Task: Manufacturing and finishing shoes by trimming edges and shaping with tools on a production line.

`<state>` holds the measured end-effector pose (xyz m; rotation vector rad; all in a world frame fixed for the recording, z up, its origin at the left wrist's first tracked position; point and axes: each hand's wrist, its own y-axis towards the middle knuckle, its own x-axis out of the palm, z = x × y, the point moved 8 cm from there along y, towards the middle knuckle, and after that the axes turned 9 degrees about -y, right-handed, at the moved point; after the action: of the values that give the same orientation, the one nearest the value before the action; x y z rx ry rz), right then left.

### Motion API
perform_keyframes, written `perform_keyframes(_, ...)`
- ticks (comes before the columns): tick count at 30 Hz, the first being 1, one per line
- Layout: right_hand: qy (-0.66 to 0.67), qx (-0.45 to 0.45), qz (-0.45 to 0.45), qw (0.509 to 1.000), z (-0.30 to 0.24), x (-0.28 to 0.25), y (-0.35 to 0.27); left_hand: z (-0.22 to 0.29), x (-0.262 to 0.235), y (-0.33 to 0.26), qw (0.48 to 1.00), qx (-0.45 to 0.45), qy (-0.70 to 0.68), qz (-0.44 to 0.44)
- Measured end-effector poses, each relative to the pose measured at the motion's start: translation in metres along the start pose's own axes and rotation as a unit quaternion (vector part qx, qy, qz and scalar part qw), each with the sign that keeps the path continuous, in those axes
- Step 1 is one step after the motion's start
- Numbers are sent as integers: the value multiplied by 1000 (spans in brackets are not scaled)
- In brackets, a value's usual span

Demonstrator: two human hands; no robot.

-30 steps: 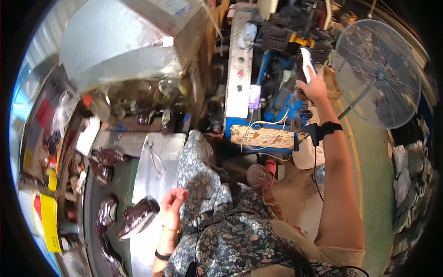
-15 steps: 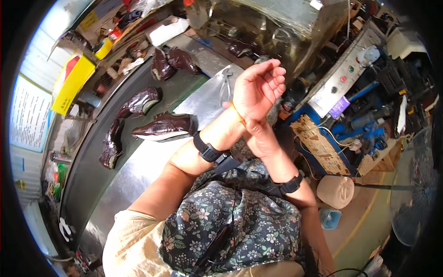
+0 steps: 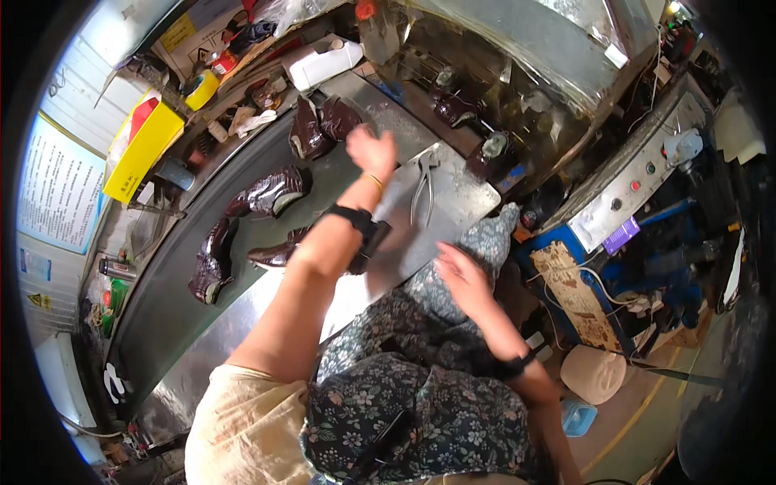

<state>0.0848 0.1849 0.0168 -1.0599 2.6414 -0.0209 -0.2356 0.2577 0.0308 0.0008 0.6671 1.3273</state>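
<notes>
My left hand (image 3: 373, 153) reaches over the work surface, right beside one of two glossy dark maroon shoes (image 3: 339, 119) at the back. Its fingers are blurred, and I cannot tell whether they touch the shoe. Its neighbour, another maroon shoe (image 3: 308, 131), leans against it. My right hand (image 3: 465, 279) hovers over my floral apron (image 3: 485, 238), empty, its fingers stretched out. Between the hands, metal lasting pincers (image 3: 423, 190) lie on the steel plate (image 3: 457, 182). My left forearm partly covers a maroon shoe (image 3: 275, 255); two more maroon shoes (image 3: 271, 191) (image 3: 213, 260) lie farther left.
A dark green belt (image 3: 174, 311) curves along the left side. Behind it, a shelf carries a yellow box (image 3: 144, 149) and a white container (image 3: 326, 65). Shoes sit in the machine (image 3: 457, 109) at the back. A control panel (image 3: 626, 182) stands at right, above a beige jug (image 3: 594, 373).
My hands, together at the wrists before, have come apart. The left has moved left toward the back shoes; the right has drawn down nearer my body. The view has shifted slightly.
</notes>
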Motion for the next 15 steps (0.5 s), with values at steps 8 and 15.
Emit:
perform_keyframes(8,-17,111,116,987,78,-62,-74,-97,48,63,945,-271,18,-182)
perform_keyframes(15,69,17,86,994,38,-47,-15,-69,-109,30,647,-458,-511,-333)
